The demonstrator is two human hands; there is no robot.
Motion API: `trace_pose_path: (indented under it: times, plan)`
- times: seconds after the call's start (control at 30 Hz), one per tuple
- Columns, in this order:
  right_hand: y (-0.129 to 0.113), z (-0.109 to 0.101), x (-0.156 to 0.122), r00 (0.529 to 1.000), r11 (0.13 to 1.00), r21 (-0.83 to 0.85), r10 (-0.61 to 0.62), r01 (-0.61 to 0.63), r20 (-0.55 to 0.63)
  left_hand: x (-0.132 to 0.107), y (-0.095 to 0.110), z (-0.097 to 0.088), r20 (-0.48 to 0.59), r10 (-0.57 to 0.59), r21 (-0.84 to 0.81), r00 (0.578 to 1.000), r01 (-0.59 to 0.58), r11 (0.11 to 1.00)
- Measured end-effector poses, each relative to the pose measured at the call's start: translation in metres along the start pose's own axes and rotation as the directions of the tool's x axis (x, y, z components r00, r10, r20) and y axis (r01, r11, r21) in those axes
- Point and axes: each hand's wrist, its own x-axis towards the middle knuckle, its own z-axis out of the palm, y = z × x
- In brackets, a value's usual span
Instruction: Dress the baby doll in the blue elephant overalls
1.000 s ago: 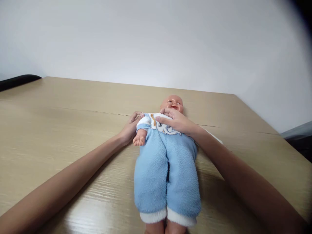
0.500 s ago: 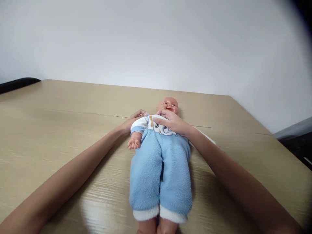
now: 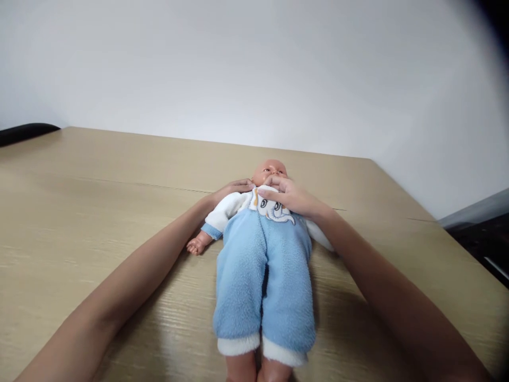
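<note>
A baby doll (image 3: 264,286) in a fleecy blue and white outfit lies on its back, legs towards me. The outfit's chest bears an embroidered elephant face (image 3: 273,208). My left hand (image 3: 235,188) lies along the doll's shoulder, its fingers stretched out to the collar; its thumb is hidden. Over the upper chest, my right hand (image 3: 292,195) has its thumb and curved fingers on the outfit's collar, just below the doll's chin, and covers the mouth. One doll hand (image 3: 199,244) shows beside my left forearm. My right forearm hides the end of the other sleeve.
The doll rests on a wooden table (image 3: 119,164) with a thin seam across it. Behind stands a plain pale wall (image 3: 238,69). Dark objects show beyond the table at the far left (image 3: 27,132) and at the right edge (image 3: 477,239).
Both hands have shifted slightly to the right, and the outfit's top has moved with them. The doll's arm near my left forearm has swung outward. My right fingers now cover the doll's mouth.
</note>
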Motion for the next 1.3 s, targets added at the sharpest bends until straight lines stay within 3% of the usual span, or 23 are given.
trace_pose_path:
  times: [0.1, 0.17, 0.27, 0.37, 0.43, 0.5, 0.57, 0.63, 0.7, 0.8, 0.93, 1.0, 1.13, 1.3]
  plan:
    - [-0.011, -0.023, -0.014, 0.995, 0.939, -0.34, 0.084, -0.06, 0.055, -0.005, 0.002, -0.003, -0.011, -0.02, -0.004, 1.0, 0.02, 1.0]
    - [-0.014, -0.036, -0.021, 0.988, 0.89, -0.446, 0.137, -0.092, 0.07, -0.008, 0.004, -0.006, -0.006, -0.033, -0.008, 0.999, 0.033, 0.999]
    - [-0.008, -0.046, -0.025, 0.982, 0.873, -0.478, 0.162, -0.098, 0.095, -0.01, 0.008, -0.014, 0.033, -0.061, 0.056, 0.998, 0.059, 0.997]
    - [0.0, -0.047, -0.024, 0.98, 0.888, -0.447, 0.173, -0.109, 0.104, -0.013, 0.016, -0.018, -0.025, -0.085, 0.296, 0.996, 0.088, 0.951]
    - [0.003, -0.046, -0.023, 0.975, 0.89, -0.439, 0.191, -0.125, 0.109, -0.02, 0.029, -0.017, -0.121, 0.006, 0.474, 0.993, 0.053, 0.879]
    - [0.003, -0.044, -0.022, 0.972, 0.887, -0.441, 0.207, -0.138, 0.112, -0.031, 0.047, -0.015, -0.135, 0.13, 0.579, 0.982, -0.028, 0.815]
    - [0.002, -0.043, -0.022, 0.969, 0.885, -0.44, 0.221, -0.153, 0.107, -0.045, 0.069, -0.014, -0.019, 0.129, 0.576, 0.991, -0.095, 0.812]
    - [0.001, -0.042, -0.023, 0.968, 0.884, -0.436, 0.231, -0.165, 0.101, -0.059, 0.088, -0.014, 0.188, -0.022, 0.494, 0.982, -0.075, 0.866]
    - [0.001, -0.042, -0.023, 0.968, 0.888, -0.428, 0.232, -0.169, 0.099, -0.07, 0.099, -0.016, 0.309, -0.188, 0.476, 0.932, 0.02, 0.879]
    - [0.002, -0.042, -0.024, 0.969, 0.893, -0.419, 0.227, -0.166, 0.1, -0.075, 0.103, -0.018, 0.318, -0.362, 0.565, 0.877, 0.131, 0.814]
    - [0.006, -0.041, -0.024, 0.969, 0.895, -0.413, 0.228, -0.171, 0.091, -0.073, 0.098, -0.021, 0.39, -0.493, 0.588, 0.777, 0.202, 0.783]
    - [0.006, -0.04, -0.024, 0.97, 0.898, -0.403, 0.228, -0.176, 0.084, -0.071, 0.094, -0.024, 0.436, -0.521, 0.539, 0.734, 0.251, 0.804]
    - [0.005, -0.039, -0.023, 0.973, 0.903, -0.389, 0.224, -0.182, 0.063, -0.071, 0.084, -0.034, 0.516, -0.492, 0.428, 0.701, 0.287, 0.857]
    - [0.01, -0.037, -0.021, 0.975, 0.909, -0.369, 0.22, -0.192, 0.033, -0.073, 0.079, -0.038, 0.52, -0.451, 0.355, 0.725, 0.296, 0.887]
